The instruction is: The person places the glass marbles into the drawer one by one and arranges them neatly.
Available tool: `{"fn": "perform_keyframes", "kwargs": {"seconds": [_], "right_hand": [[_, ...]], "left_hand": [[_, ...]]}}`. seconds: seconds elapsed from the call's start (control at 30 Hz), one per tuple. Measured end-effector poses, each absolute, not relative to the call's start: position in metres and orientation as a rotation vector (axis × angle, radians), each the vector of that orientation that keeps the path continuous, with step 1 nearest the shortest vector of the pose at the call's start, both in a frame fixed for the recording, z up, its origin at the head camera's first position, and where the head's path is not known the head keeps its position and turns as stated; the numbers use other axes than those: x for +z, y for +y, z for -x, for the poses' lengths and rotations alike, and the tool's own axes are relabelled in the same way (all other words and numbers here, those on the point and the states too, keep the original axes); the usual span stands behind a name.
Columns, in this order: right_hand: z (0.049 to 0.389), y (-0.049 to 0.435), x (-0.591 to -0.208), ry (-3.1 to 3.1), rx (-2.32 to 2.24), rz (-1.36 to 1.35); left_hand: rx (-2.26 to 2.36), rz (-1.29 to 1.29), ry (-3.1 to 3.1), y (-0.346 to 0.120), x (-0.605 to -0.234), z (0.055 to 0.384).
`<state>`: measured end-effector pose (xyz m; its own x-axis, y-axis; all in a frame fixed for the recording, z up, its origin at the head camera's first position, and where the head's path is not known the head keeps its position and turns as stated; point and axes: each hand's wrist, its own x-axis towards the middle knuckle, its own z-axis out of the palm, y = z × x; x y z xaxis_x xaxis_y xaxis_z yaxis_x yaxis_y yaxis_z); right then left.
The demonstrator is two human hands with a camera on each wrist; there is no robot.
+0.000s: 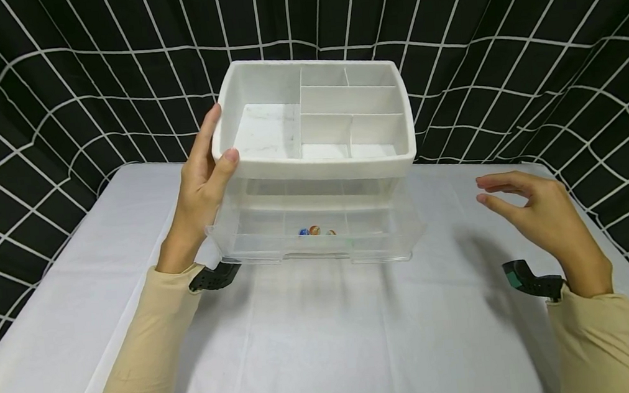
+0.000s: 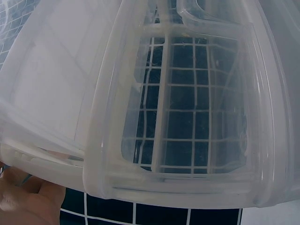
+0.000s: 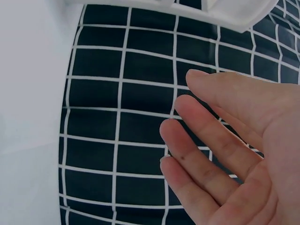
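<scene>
In the head view, a white desk organizer (image 1: 320, 166) with a divided top is held up over the table, tipped toward me. Its clear drawer (image 1: 319, 246) lies below the white top and carries several glass marbles (image 1: 314, 230). My left hand (image 1: 200, 175) grips the organizer's left end, thumb over the front rim. The left wrist view looks through the clear plastic body (image 2: 187, 187), with the left fingers (image 2: 33, 197) at the lower left. My right hand (image 1: 534, 208) hovers apart on the right, holding nothing, its fingers loosely bent in the right wrist view.
A white cloth (image 1: 316, 346) covers the table. Black fabric with a white grid (image 1: 445, 23) stands behind and at both sides. Each wrist wears a dark strap, the right one (image 1: 532, 280) in plain sight.
</scene>
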<state>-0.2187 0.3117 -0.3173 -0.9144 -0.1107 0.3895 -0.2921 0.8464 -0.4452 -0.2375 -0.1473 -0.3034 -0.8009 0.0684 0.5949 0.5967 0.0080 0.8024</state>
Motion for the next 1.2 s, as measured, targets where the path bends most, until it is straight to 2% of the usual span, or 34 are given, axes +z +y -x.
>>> {"fn": "perform_keyframes", "kwargs": {"seconds": [0.43, 1.2], "right_hand": [[0.225, 0.328, -0.326, -2.659, 0.844, -0.286], [0.232, 0.356, -0.345, -2.673, 0.789, -0.198]], "left_hand": [[-1.849, 0.682, -1.904, -0.146, -0.302, 0.236], [-1.841, 0.679, -1.908, -0.148, -0.303, 0.237]]}}
